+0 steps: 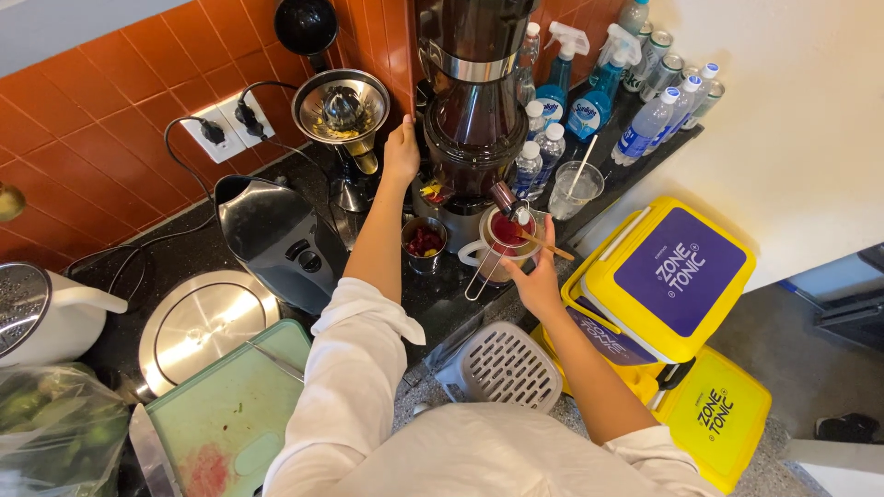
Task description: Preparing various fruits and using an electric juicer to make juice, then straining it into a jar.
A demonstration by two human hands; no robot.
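Orange tiles back a dark counter [442, 304]. At twelve o'clock stands the juicer [474, 110]; my left hand [401, 152] rests against its side, fingers pressed together. My right hand [534, 267] pinches a wooden stick [545, 245] over the strainer [505, 235] of red pulp at one o'clock. A steel cup [424, 244] sits just left.

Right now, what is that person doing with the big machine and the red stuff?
A person in white sleeves stands at a dark kitchen counter. Their left hand rests against the side of a tall dark juicer. Their right hand holds a thin wooden stick over a strainer full of red pulp, set on a jug under the juicer's spout. A small metal cup with red bits sits beside it.
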